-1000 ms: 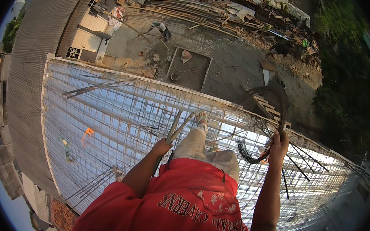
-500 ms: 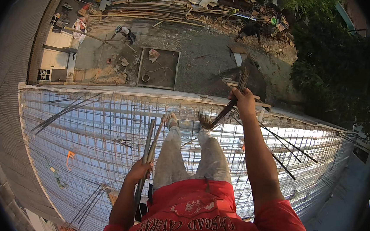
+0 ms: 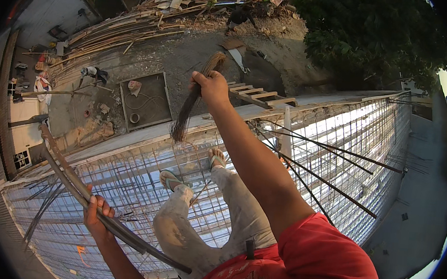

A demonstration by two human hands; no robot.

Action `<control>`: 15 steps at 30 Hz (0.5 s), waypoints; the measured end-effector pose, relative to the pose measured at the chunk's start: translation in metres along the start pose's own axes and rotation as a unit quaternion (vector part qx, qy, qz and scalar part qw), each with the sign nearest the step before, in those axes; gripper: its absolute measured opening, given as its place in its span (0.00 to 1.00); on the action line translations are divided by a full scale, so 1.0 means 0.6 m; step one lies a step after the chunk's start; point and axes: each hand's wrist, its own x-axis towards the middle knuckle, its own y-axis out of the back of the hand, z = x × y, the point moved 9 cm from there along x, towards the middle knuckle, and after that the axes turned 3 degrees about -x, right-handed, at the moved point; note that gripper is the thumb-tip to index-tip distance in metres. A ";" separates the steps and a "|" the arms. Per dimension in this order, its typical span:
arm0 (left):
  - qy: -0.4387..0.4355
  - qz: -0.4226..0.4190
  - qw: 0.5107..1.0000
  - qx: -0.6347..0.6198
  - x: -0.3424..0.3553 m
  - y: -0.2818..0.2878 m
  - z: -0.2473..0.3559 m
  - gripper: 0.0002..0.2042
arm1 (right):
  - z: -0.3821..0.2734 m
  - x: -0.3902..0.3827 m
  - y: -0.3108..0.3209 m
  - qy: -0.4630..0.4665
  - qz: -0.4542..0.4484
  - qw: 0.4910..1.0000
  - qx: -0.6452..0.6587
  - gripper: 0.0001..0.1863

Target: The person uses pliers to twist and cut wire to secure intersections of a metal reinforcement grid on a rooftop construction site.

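Note:
My left hand (image 3: 98,214) is closed around two long rods, a grey pipe (image 3: 130,238) and a brownish bar (image 3: 59,148), slanting across its palm. A bundle of thin dark wires (image 3: 184,118) is clenched in my right hand (image 3: 212,90), with its frayed lower end hanging near the wall edge. Under my sandalled feet (image 3: 170,180) spreads a mesh of steel reinforcing bars (image 3: 124,197) over pale metal sheeting. Several loose rebars (image 3: 336,180) lie across the mesh at the right.
A raised concrete edge (image 3: 102,143) borders the mesh, with a drop beyond it. A wooden ladder (image 3: 262,96) leans there. On the ground below are a framed pit (image 3: 171,101), stacked poles (image 3: 100,38) and two people, one bent over (image 3: 94,75), another farther off (image 3: 240,19).
The view has turned and shifted. My right hand has lifted the wire bundle away from my foot, out toward the edge. The rods in my left hand have swung outward to the left.

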 end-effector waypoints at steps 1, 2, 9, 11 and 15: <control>-0.032 -0.024 0.999 -0.030 0.041 0.003 -0.007 0.21 | 0.025 0.021 -0.007 0.000 0.001 1.000 0.012 0.09; -0.063 -0.047 0.995 -0.060 0.080 0.010 -0.016 0.20 | 0.051 0.042 -0.013 0.000 0.001 1.000 0.023 0.09; -0.140 0.004 0.980 -0.138 0.217 0.117 -0.242 0.08 | 0.321 0.205 -0.024 -0.010 0.003 0.980 -0.197 0.10; -0.147 0.047 0.979 -0.137 0.245 0.163 -0.304 0.08 | 0.390 0.250 -0.030 -0.007 -0.013 0.967 -0.254 0.11; -0.117 0.048 0.981 -0.147 0.290 0.232 -0.351 0.07 | 0.495 0.300 -0.006 -0.031 -0.036 0.978 -0.201 0.13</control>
